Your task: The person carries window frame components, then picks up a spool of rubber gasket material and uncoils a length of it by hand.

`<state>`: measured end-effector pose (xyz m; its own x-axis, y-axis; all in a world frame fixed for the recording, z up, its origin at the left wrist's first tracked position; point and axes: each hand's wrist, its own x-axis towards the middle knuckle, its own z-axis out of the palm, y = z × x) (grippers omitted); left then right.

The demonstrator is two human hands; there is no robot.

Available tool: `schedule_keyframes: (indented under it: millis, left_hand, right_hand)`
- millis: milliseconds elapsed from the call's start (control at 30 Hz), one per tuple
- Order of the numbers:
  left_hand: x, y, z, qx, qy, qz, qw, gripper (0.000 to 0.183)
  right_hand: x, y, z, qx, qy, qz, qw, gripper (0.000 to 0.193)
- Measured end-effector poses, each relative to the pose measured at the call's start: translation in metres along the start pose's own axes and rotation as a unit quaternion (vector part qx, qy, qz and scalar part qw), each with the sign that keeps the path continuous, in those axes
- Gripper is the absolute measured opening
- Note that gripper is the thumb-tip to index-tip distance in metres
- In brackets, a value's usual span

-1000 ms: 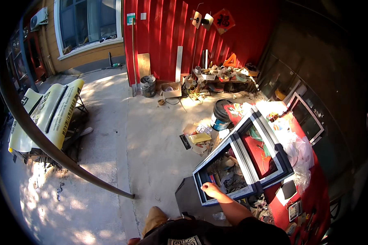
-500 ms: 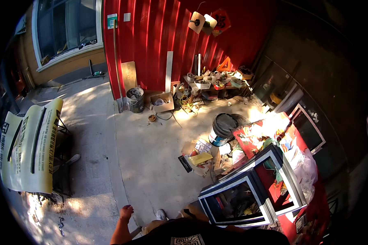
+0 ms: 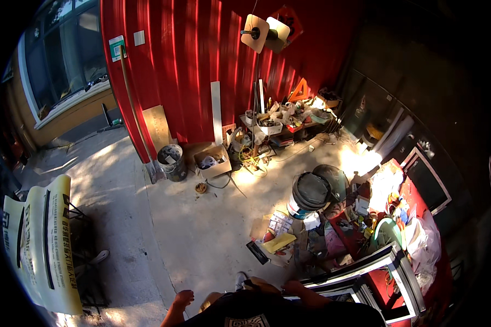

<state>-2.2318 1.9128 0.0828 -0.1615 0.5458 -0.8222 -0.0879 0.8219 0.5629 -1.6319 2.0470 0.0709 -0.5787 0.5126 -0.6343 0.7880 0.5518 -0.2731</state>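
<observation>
Open concrete floor (image 3: 196,234) stretches beyond the left hand (image 3: 184,298), between the film-draped stand (image 3: 43,240) and scattered scraps (image 3: 279,242). Beside the right hand (image 3: 294,288), a window frame (image 3: 369,297) blocks the red worktop's (image 3: 415,192) near end; plastic bags (image 3: 424,240) crowd its right edge, a dark-topped bucket (image 3: 305,197) its left.

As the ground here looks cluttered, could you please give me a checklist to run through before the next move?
1. Left hand apart from the window frames: ok, it is well to their left.
2. Right hand gripping a frame: cannot tell, it is in shadow at their near end.
3. Frames wholly in view: not ok, the body and dark rim hide parts.
4. Floor beside them free of scraps: not ok, a yellow sheet lies there.
5. Black-topped bucket upright: ok.
</observation>
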Motion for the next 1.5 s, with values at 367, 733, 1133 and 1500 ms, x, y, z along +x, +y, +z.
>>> schedule_keyframes:
  millis: [367,733,1133,1500]
  left_hand:
    - [0.1,0.112,-0.049,0.08,0.004,-0.143,0.987,0.022]
    - [0.308,0.634,-0.084,0.043,0.01,0.299,0.953,0.039]
    - [0.09,1.114,0.083,0.0,-0.225,0.657,0.719,0.044]
    - [0.027,1.326,0.194,0.114,-0.164,0.739,0.643,0.051]
  right_hand:
    - [0.166,0.014,-0.431,0.387,0.362,0.131,0.838,0.043]
    - [0.263,0.042,-0.526,0.589,0.414,0.068,0.691,0.038]
    - [0.221,0.12,-0.805,0.496,0.627,0.012,0.6,0.047]
    - [0.24,0.099,-1.11,0.28,0.722,-0.174,0.609,0.065]
